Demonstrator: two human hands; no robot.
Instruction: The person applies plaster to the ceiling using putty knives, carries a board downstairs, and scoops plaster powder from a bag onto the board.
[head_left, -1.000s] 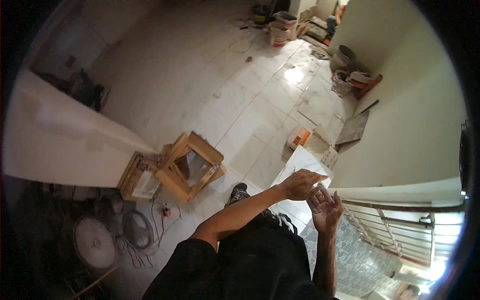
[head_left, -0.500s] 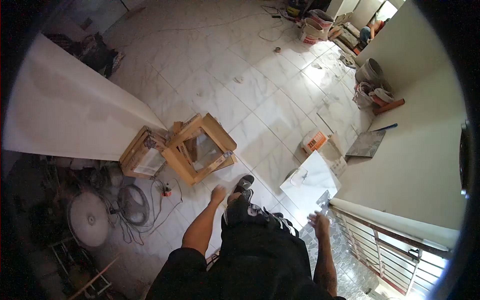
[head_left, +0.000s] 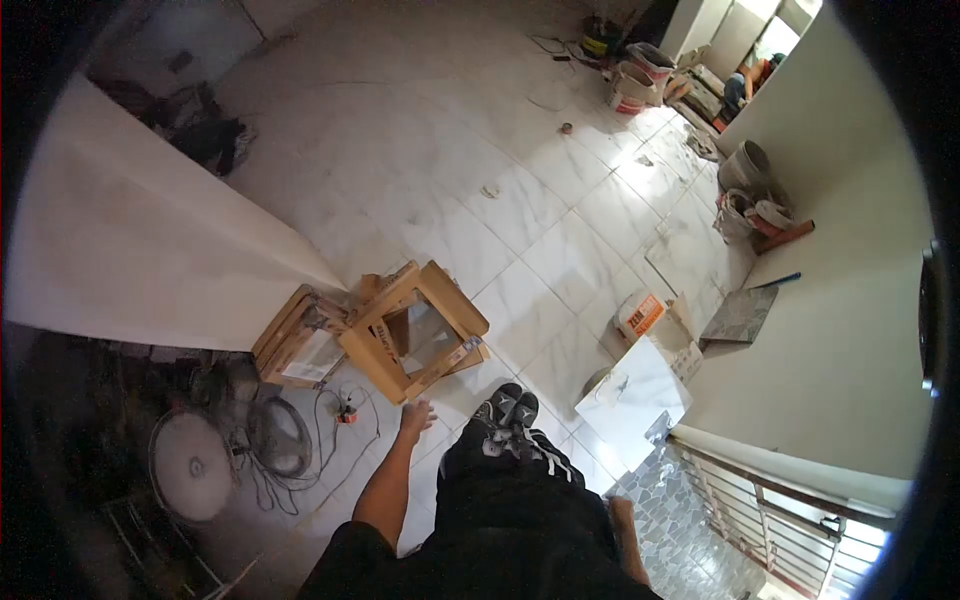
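Drawn back toward the body (head_left: 500,540) since the earlier frame, the right hand (head_left: 621,508) is seen only in part, and its grip cannot be told; the left hand (head_left: 418,414) is held with fingers parted, near the open cardboard box (head_left: 374,362) on the tiled floor (head_left: 530,300)

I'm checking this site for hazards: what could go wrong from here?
Loose cables on the floor, left of the shoes, might catch a foot.
The left hand is near the open cardboard box; a careless swing could knock it.
The white marbled tile, right of the feet, might chip if kicked.
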